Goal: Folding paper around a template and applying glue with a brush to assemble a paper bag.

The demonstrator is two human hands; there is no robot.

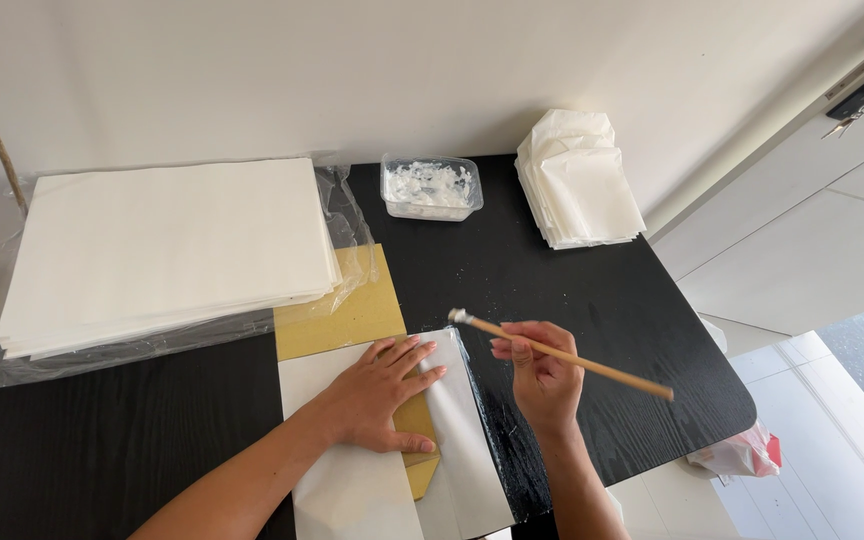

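A: Left hand (380, 392)?
B: Flat, fingers spread, gripping nothing; pressing white sheet (352, 480) over yellow card (344, 318), lower centre of frame.
A: Right hand (544, 378)?
B: Pinching brush (562, 355) mid-handle, tip up-left, just above sheet's right edge.
A: Rest?
B: Glue tub (431, 187) top centre, folded stack (580, 180) upper right, paper pile (162, 250) upper left, all on black table (602, 290).

The left hand (384, 392) lay flat, palm down, fingers spread and pointing right, its forearm reaching in from the near left. The right hand (542, 375) hovered just right of it, fingers pinched closed, wrist bent, forearm rising from the near edge
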